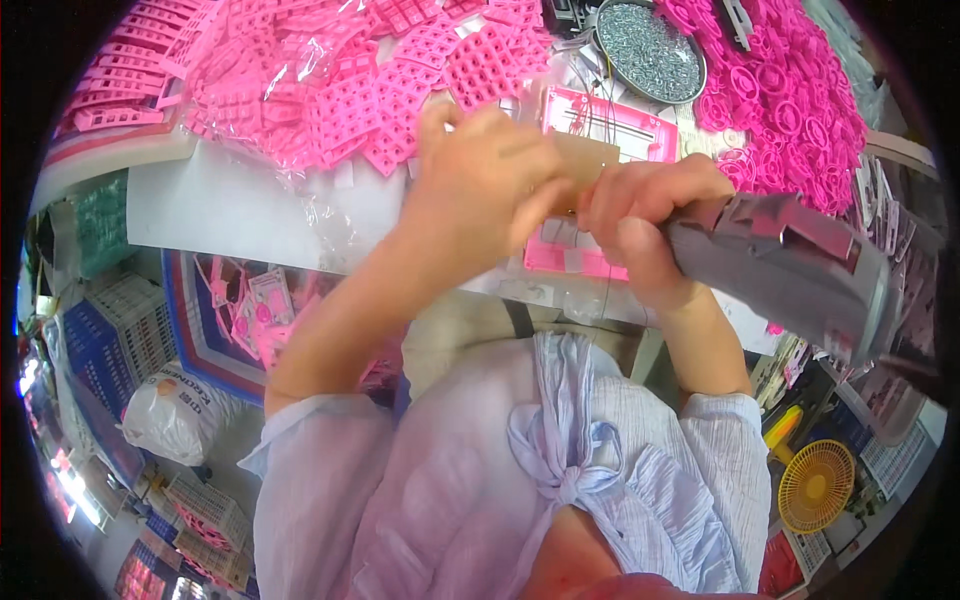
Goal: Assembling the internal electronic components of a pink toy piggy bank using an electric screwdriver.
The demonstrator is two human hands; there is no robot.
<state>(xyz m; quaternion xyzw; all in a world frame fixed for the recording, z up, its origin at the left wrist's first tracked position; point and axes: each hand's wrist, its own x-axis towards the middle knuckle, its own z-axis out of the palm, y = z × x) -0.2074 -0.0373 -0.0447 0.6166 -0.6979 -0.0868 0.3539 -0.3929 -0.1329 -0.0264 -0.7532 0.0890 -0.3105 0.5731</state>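
Note:
My right hand (650, 215) is wrapped around the front end of a thick grey electric screwdriver (780, 265), which lies nearly level and stretches off to the right. Its tip points left, close to my left hand (490, 170). That hand is slightly blurred, its fingers curled inward; what they pinch, if anything, is hidden. Beneath both hands lies a pink rectangular frame (663, 138) with a white inside and thin dark wires. A brown flat piece (590, 158) shows between the hands, over the frame.
Pink gridded parts (370, 110) are heaped at the back left. A round dish of small metal screws (650, 50) stands behind the frame, beside a pile of pink ring-shaped parts (775, 100). A blue-edged bin (185, 310) sits below the table at left; a yellow basket (816, 486) is lower right.

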